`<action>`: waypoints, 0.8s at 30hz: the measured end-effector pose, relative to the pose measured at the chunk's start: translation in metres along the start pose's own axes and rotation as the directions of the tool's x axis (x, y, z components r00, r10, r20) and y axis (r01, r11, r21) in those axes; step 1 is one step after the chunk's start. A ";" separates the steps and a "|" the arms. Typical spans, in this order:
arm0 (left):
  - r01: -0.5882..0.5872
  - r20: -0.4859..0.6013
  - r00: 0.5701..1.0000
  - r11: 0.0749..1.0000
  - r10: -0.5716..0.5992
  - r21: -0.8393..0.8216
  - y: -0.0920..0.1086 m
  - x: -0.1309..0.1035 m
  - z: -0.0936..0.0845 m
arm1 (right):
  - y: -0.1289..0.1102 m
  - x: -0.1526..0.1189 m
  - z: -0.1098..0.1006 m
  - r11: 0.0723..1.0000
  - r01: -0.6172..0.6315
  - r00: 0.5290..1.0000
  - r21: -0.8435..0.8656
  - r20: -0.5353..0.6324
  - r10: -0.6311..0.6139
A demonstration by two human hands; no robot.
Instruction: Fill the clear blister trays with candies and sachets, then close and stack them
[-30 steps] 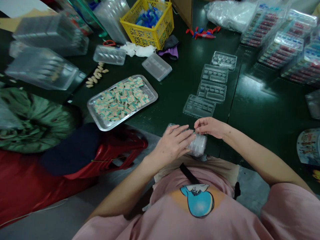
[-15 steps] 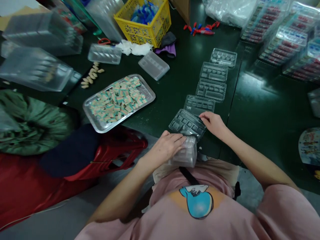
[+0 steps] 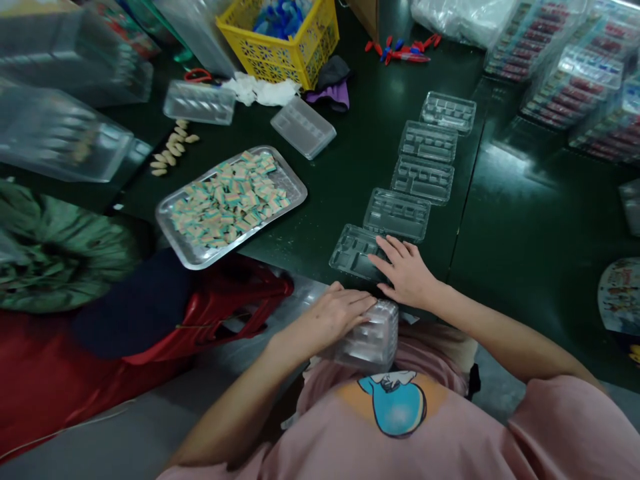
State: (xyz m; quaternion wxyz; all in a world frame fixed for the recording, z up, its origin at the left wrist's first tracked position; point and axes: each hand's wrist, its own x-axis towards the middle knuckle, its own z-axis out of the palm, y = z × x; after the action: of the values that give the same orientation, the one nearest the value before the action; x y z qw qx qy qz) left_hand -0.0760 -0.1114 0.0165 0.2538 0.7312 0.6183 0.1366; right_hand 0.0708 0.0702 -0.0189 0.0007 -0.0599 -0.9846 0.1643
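My left hand (image 3: pixel 345 311) is wrapped over a stack of clear plastic trays (image 3: pixel 373 340) held against my body at the table's front edge. My right hand (image 3: pixel 405 270) has its fingers spread over the right part of a clear compartment tray (image 3: pixel 353 252) lying flat on the dark green table; it seems to touch the tray's edge. Beyond it, several more clear trays form a slanting row away from me, the nearest being a clear tray (image 3: pixel 397 215). Their compartments look bare.
A metal tray (image 3: pixel 295 190) of small beige-and-teal pieces stands left, with peanut-shaped pieces (image 3: pixel 170 157) behind. At the back are a yellow basket (image 3: pixel 320 57) and red and blue pens (image 3: pixel 407 55). Stacked filled packs (image 3: pixel 565 80) stand back right. A red stool (image 3: pixel 260 303) is front left.
My right hand has let go of the nearest tray's edge and spread open over it. That tray now lies flat on the table. My left hand and the stack have dropped slightly toward me.
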 end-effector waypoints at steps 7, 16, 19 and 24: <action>0.012 0.010 1.000 0.994 -0.011 -0.113 -0.003 0.002 -0.008 | 0.019 -0.029 -0.002 0.997 0.024 0.999 -0.079 0.038 -0.021; 0.085 0.084 0.994 0.990 -0.075 -0.114 -0.013 0.021 -0.009 | 0.085 -0.025 -0.002 0.882 -0.411 0.767 0.230 -0.436 0.471; 0.068 0.108 0.993 0.990 -0.054 -0.125 -0.019 0.032 -0.014 | 0.125 0.007 0.000 0.753 -0.542 0.599 0.374 -0.457 0.658; 0.045 0.120 0.992 0.985 -0.025 -0.164 -0.027 0.044 -0.021 | 0.142 0.065 0.008 0.701 -0.568 0.565 0.432 -0.414 0.713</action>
State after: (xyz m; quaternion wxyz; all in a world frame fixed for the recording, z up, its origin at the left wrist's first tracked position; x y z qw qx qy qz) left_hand -0.1006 -0.0617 0.0150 0.3523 0.7032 0.6015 0.1402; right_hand 0.0226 0.2082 -0.0739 0.2326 -0.4601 -0.8194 0.2505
